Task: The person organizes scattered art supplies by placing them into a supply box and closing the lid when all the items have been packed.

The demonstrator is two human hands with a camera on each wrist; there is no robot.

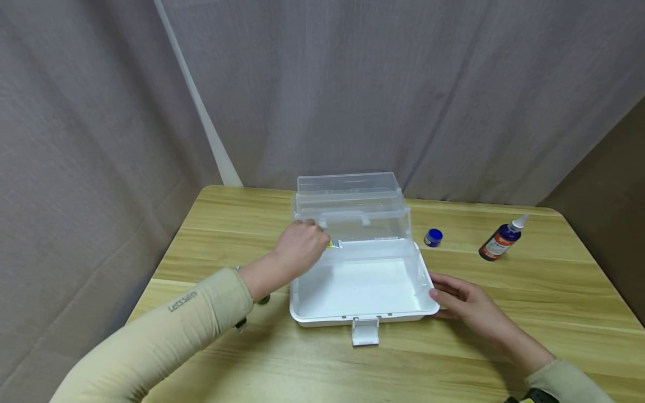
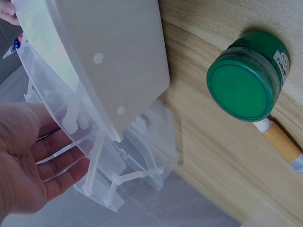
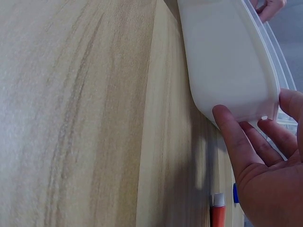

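L fingers (image 2: 68, 178) — pinching yel. item (image 1: 334, 244), R fingers (image 3: 235, 138) — bent, gripping box (image 1: 360, 288)

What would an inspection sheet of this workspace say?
Surface: wood-grain table
Job's things: white box, open, clear tiers raised at its back; yellow-marked item beside left hand
Clutter: blue jar, dark bottle with white nozzle, green jar, orange tube
Grippers: left hand at the clear tiers, its grip unclear; right hand holds the box's right side near the front corner
Cables: nothing seen
Surroundings: grey curtain behind the table

Left hand (image 1: 302, 244), fingers (image 2: 68, 178) curled, extends farther forward than right hand (image 1: 467, 303).
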